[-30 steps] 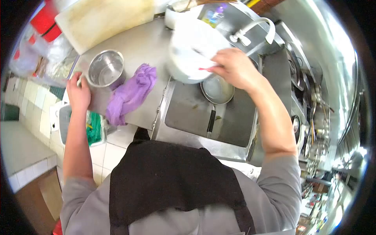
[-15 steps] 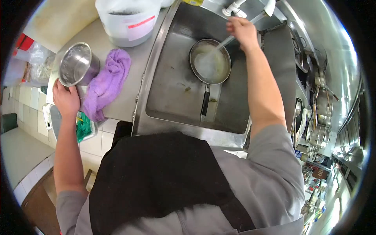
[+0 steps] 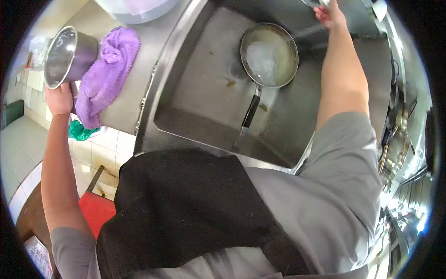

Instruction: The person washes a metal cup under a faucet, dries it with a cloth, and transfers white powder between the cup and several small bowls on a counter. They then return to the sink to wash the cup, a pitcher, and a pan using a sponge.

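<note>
In the metal sink (image 3: 204,60) lies a frying pan (image 3: 289,58) holding cloudy, whitish liquid, its black handle pointing toward me. My right hand (image 3: 331,17) is at the far edge of the sink, near the top of the view. Its fingers are curled, with a thin silvery piece at their tips that I cannot identify. My left hand (image 3: 60,98) touches the near side of a steel pot (image 3: 82,53) on the counter. The pot hides those fingers, so their grip does not show. A purple towel (image 3: 109,74) lies right beside the pot.
A white tap end (image 3: 379,9) shows at the sink's back right. A large whitish container (image 3: 139,11) stands behind the towel. Below the counter are a green plastic bag (image 3: 81,131) and a red surface (image 3: 97,211). Metal utensils line the right side.
The view has shifted and turned. The water stream that ran into the pan no longer shows clearly. My right hand is farther from the pan, while my left hand stays at the pot.
</note>
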Demonstrator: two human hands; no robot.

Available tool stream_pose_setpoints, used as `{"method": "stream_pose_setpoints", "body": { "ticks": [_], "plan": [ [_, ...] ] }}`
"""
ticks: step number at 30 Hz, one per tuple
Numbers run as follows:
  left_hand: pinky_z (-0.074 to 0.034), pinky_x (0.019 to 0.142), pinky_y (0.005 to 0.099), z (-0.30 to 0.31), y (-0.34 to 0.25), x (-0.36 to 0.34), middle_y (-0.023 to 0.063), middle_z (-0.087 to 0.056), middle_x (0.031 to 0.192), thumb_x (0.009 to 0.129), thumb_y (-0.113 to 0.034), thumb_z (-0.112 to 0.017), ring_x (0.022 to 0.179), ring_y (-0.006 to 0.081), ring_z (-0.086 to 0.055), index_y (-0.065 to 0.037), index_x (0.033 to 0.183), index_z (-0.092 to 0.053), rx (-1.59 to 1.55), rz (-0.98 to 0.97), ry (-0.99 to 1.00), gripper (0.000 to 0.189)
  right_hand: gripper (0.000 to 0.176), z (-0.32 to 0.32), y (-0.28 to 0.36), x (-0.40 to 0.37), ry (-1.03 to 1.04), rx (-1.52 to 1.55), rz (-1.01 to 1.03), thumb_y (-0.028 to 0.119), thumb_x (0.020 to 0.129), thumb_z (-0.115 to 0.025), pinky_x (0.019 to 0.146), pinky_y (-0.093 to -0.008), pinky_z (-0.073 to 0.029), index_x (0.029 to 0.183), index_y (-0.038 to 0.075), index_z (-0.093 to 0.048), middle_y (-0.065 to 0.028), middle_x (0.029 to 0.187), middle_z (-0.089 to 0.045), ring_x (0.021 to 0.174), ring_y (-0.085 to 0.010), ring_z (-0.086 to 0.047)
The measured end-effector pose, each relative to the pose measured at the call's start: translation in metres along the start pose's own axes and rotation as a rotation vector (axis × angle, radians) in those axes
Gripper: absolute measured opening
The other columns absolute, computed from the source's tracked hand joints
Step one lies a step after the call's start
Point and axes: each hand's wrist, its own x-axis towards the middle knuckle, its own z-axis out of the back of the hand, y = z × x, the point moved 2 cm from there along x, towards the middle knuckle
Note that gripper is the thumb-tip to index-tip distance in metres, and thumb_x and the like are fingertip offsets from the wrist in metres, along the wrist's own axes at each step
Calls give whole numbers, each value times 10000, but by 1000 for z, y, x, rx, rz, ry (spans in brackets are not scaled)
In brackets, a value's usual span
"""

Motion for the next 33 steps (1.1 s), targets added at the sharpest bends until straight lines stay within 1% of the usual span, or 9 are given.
{"method": "stream_pose_setpoints", "body": {
  "ticks": [5, 6, 7, 12, 16, 21, 27, 29, 33],
  "plan": [
    [-415, 954, 512, -8, 15, 7, 278, -631, 1168, 918, -334, -498, 1104, 465, -562, 11, 1130, -660, 15, 2, 68, 436, 544, -15, -15, -88, 391, -293, -214, 528, 995, -488, 557, -293, -502, 1024, 5, -635, -68, 759, -675, 687, -150, -657],
    [-416, 952, 512, -8, 17, 8, 277, -632, 1168, 920, -344, -498, 1104, 466, -562, 13, 1133, -659, 17, -17, 59, 446, 275, -10, -25, -117, 728, -756, -138, 297, 925, -599, 579, -294, -491, 1087, 80, -650, -61, 937, -707, 810, -161, -686],
    [-417, 950, 512, -9, 20, 9, 275, -632, 1168, 921, -354, -498, 1103, 466, -562, 16, 1135, -658, 23, -33, 49, 456, 249, -6, -40, -158, 725, -1085, -98, 301, 915, -562, 559, -291, -492, 899, 95, -699, -10, 752, -697, 709, -136, -683],
    [-406, 962, 513, -7, 16, 7, 285, -620, 1178, 933, -383, -486, 1118, 466, -548, 17, 1146, -656, 91, 28, 82, 484, 104, 36, -201, -274, 643, -1285, -866, 181, 800, -698, 562, -349, -522, 824, 80, -702, -48, 777, -718, 644, -153, -670],
    [-402, 980, 504, -12, 21, 6, 279, -605, 1193, 934, -396, -485, 1134, 458, -534, 12, 1163, -648, 103, 35, 120, 495, 205, 59, -359, -303, 472, -1440, 138, 183, 804, -708, 589, -403, -564, 910, 9, -694, -140, 821, -723, 697, -175, -708],
    [-368, 1041, 467, -2, 5, 5, 238, -566, 1272, 930, -359, -519, 1212, 428, -488, 3, 1248, -595, -5, 23, 11, 488, 181, 30, -277, -285, 992, -1576, -626, 169, 861, -687, 605, -344, -568, 938, 7, -707, -126, 907, -727, 709, -189, -710],
    [-360, 1067, 453, 4, -3, 4, 220, -542, 1322, 926, -345, -518, 1245, 410, -474, -11, 1278, -587, 15, -2, 28, 490, 186, -48, -185, -297, 556, -457, -535, 119, 911, -639, 516, -303, -527, 1065, 14, -634, -95, 934, -697, 687, -179, -698],
    [-358, 1073, 452, 4, -5, 4, 216, -530, 1343, 926, -343, -513, 1256, 407, -465, -12, 1281, -587, 11, 18, 13, 490, 175, -77, -237, -298, 307, -400, -589, 195, 928, -635, 593, -350, -556, 943, 24, -668, -89, 848, -709, 784, -207, -713],
    [-359, 1070, 455, 1, 1, 6, 216, -532, 1334, 927, -332, -517, 1258, 405, -461, -11, 1278, -585, -18, 1, 24, 481, 529, -88, -347, -277, 112, -869, -398, 337, 890, -674, 677, -343, -560, 1247, -36, -562, -166, 955, -703, 794, -231, -716]
  ]
}}
